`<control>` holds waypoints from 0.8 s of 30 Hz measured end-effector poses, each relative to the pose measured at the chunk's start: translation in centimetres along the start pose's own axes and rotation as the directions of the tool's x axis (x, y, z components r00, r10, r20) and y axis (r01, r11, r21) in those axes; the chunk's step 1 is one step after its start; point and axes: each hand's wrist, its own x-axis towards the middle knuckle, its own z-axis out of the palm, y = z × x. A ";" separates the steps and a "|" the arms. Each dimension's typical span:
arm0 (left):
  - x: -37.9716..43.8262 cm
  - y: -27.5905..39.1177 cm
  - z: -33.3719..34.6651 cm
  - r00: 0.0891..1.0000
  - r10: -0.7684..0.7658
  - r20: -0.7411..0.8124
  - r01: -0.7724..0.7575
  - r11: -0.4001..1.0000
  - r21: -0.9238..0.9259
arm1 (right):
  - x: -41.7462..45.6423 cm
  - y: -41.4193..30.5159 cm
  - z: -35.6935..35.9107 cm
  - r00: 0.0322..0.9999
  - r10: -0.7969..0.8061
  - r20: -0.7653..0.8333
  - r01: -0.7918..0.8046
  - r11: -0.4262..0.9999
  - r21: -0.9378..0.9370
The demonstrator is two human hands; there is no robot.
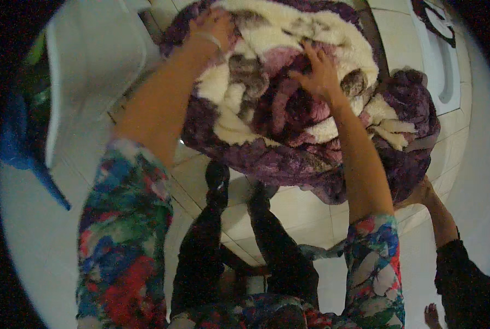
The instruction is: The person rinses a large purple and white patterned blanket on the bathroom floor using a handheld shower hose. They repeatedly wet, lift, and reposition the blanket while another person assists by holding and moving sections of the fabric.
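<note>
A thick plush blanket [327, 33] in purple, cream and pink lies bunched in a wide mound before me. My left hand [214, 28], with a pale band at the wrist, presses on its upper left part; the fingers look spread, though blurred. On the dark pink middle of the blanket rests my right hand [321, 76], fingers apart and palm down. A separate-looking bulge of the same plush cloth [409, 107] hangs at the right. Another person's hand [413, 195] is at the underside of that bulge, its fingers partly hidden. What supports the blanket is mostly covered.
A white curved panel or basin [93, 57] stands at the left, beside a blue plastic object [17, 135]. At the upper right is a white fixture [442, 78] set in the tiled floor [310, 209]. The other person's dark sleeve [461, 267] comes in at the lower right.
</note>
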 end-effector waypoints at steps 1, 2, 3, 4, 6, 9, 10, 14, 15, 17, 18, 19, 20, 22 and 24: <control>-2.2 0.4 -0.1 0.994 0.030 -0.106 -0.041 0.993 -0.107 | -1.3 -0.5 -0.7 0.996 -0.036 -0.084 0.042 0.996 0.077; -4.8 0.8 -0.5 0.995 0.016 -0.095 -0.041 0.965 -0.260 | -4.4 -1.6 -1.5 0.985 -0.033 -0.171 0.065 0.980 0.187; -7.3 0.8 -0.9 1.000 0.028 0.010 -0.022 0.920 -0.391 | -7.4 -2.8 -2.2 0.980 0.032 -0.198 0.034 0.945 0.325; -12.6 0.9 -1.1 0.982 -0.010 -0.189 -0.086 0.867 -0.491 | -10.8 -3.8 -3.3 0.983 0.083 -0.166 -0.003 0.902 0.433; -21.0 0.5 -2.3 0.962 -0.129 0.242 0.272 0.344 -0.899 | -18.4 -5.9 -5.3 0.891 0.422 0.166 -0.444 0.733 0.516; -32.7 -2.3 -6.6 0.877 -0.234 0.419 0.377 -0.204 -0.904 | -28.7 -7.8 -9.3 0.778 0.577 0.248 -0.502 0.334 0.798; -35.8 -3.6 -8.7 0.822 -0.247 0.514 0.421 -0.344 -0.839 | -31.3 -8.3 -10.7 0.785 0.565 0.253 -0.497 0.332 0.802; -43.0 -11.0 -18.9 0.762 -0.568 0.310 0.091 -0.380 -0.920 | -34.3 -11.4 -16.9 0.680 0.580 0.449 -0.648 0.189 0.737; -43.6 -13.2 -21.2 0.745 -0.616 0.257 0.015 -0.370 -0.929 | -33.3 -12.4 -18.5 0.748 0.527 0.403 -0.588 0.245 0.771; -44.0 -17.9 -24.9 0.682 -0.717 0.145 -0.112 -0.299 -0.948 | -29.9 -15.1 -21.3 0.777 0.491 0.394 -0.572 0.291 0.767; -43.4 -20.1 -26.3 0.648 -0.755 0.097 -0.146 -0.249 -0.958 | -27.6 -16.6 -22.6 0.816 0.441 0.374 -0.530 0.312 0.788; -43.4 -21.7 -27.5 0.624 -0.780 0.047 -0.177 -0.200 -0.964 | -25.4 -17.9 -23.5 0.871 0.355 0.339 -0.460 0.349 0.816; -43.1 -23.7 -28.4 0.573 -0.818 0.052 -0.223 -0.216 -0.951 | -23.3 -19.7 -24.6 0.909 0.282 0.307 -0.399 0.380 0.834; -42.5 -26.3 -29.8 0.499 -0.862 0.087 -0.301 -0.266 -0.916 | -20.2 -23.7 -25.7 0.914 0.252 0.319 -0.396 0.373 0.839; -41.4 -28.8 -30.8 0.472 -0.880 0.049 -0.366 -0.246 -0.898 | -17.0 -28.5 -26.1 0.928 0.210 0.309 -0.362 0.302 0.882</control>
